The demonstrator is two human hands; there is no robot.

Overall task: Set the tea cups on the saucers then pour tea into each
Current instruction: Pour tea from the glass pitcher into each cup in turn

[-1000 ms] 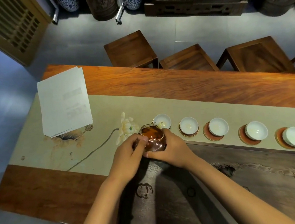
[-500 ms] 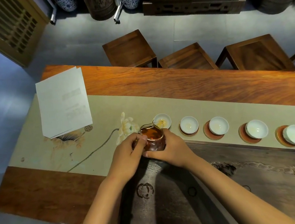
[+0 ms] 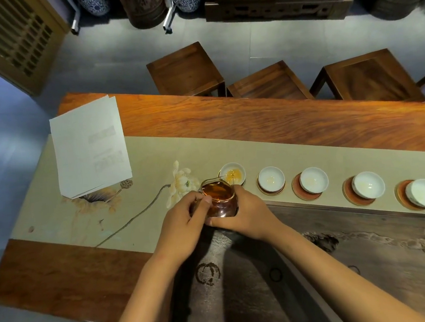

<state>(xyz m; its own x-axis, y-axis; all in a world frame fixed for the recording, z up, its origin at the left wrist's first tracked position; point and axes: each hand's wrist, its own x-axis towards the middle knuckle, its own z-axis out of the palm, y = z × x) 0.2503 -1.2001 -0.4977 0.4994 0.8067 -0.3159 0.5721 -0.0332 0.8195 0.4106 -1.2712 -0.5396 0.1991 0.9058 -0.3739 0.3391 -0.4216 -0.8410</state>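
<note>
A glass pitcher (image 3: 218,196) of amber tea is tilted, its spout over the leftmost white cup (image 3: 232,173), which holds a little amber tea. My left hand (image 3: 183,222) grips the pitcher's left side and my right hand (image 3: 247,214) wraps its right side. Several more white cups stand in a row to the right on round brown saucers: the second cup (image 3: 271,179), the third cup (image 3: 314,180) on its saucer (image 3: 300,191), the fourth cup (image 3: 368,184) and the fifth cup (image 3: 424,193). The leftmost cup's saucer is mostly hidden.
A beige runner (image 3: 142,167) painted with a lotus covers the long wooden table (image 3: 280,124). White papers (image 3: 89,148) lie at its left end. A dark carved tea tray (image 3: 318,267) sits under my forearms. Three wooden stools (image 3: 188,70) stand beyond the table.
Tea has begun collecting in the leftmost cup as the pitcher tips toward it. Both hands stay on the pitcher in nearly the same place.
</note>
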